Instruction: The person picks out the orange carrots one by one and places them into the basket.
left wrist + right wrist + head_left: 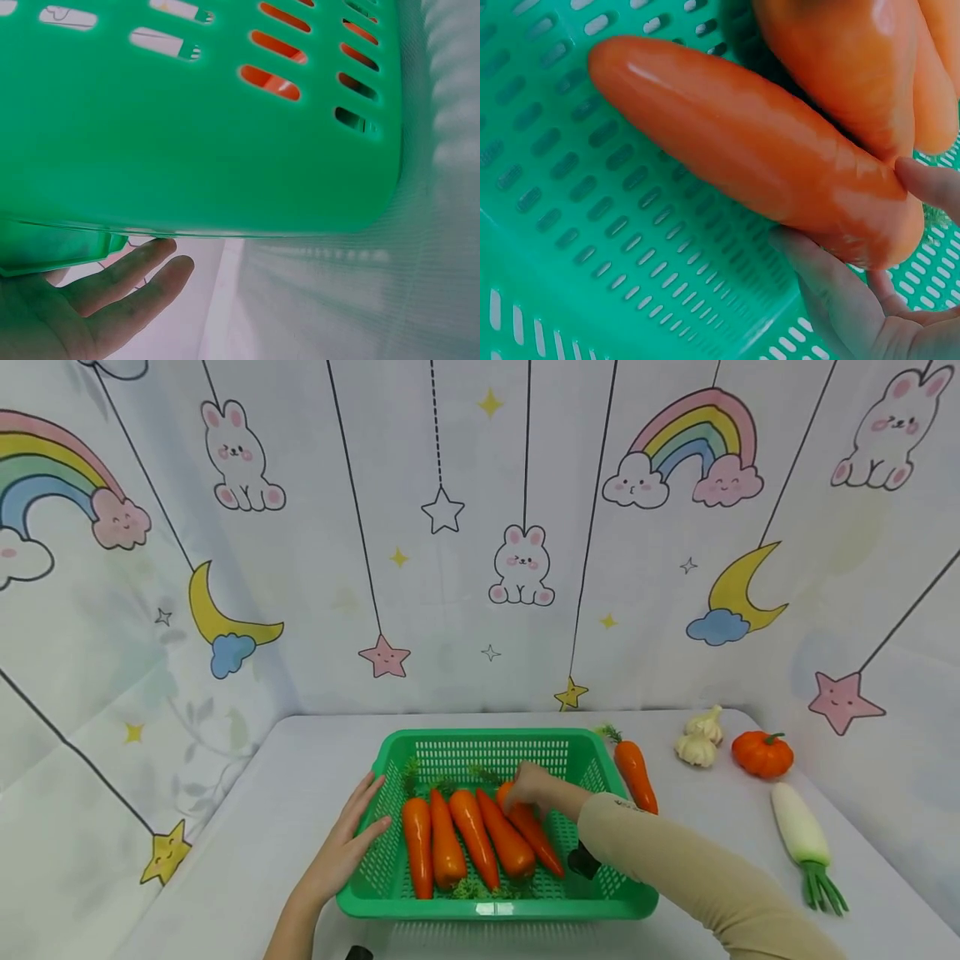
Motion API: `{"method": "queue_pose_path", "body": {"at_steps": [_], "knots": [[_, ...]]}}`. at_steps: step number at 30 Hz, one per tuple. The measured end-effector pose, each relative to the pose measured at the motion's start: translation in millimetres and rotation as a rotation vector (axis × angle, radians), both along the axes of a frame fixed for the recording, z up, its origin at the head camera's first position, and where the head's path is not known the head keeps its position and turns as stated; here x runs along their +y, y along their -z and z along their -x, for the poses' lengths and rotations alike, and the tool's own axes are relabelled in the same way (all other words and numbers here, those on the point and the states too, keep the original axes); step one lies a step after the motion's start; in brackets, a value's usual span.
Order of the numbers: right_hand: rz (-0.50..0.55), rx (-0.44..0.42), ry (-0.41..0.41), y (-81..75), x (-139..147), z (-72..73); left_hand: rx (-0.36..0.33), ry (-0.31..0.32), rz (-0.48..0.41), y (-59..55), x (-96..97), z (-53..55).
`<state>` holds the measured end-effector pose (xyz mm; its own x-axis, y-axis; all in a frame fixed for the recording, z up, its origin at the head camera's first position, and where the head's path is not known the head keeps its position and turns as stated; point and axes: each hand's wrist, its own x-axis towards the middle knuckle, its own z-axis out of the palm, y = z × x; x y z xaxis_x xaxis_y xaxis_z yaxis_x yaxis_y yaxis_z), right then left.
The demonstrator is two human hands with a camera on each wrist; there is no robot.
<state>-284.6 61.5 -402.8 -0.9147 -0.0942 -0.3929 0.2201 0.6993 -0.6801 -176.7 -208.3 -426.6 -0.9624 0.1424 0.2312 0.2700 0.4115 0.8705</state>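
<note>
A green plastic basket with slotted walls holds several orange carrots, lying side by side with leafy tops. My right hand reaches into it and grips the thick end of the rightmost carrot. In the right wrist view, thumb and fingers lie on either side of that end, and the tapered tip points away over the basket floor. My left hand is at the basket's left rim with its fingers spread. From the left wrist view, its fingers stretch out relaxed beside the green wall.
Just right of the basket lies another carrot. Farther right on the white table are garlic bulbs, a small orange pumpkin and a white radish with green stems. A cartoon-printed cloth hangs behind.
</note>
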Motion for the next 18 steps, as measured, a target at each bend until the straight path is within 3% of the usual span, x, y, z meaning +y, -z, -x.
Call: {"method": "queue_pose_path", "body": {"at_steps": [9, 18], "knots": [[0.0, -0.033, -0.03, -7.2, 3.9, -0.5, 0.001, -0.002, 0.008, 1.2, 0.4, 0.3], [0.039, -0.018, -0.088, -30.6, 14.1, 4.0, -0.005, -0.001, 0.008, 0.9, 0.5, 1.3]]}}
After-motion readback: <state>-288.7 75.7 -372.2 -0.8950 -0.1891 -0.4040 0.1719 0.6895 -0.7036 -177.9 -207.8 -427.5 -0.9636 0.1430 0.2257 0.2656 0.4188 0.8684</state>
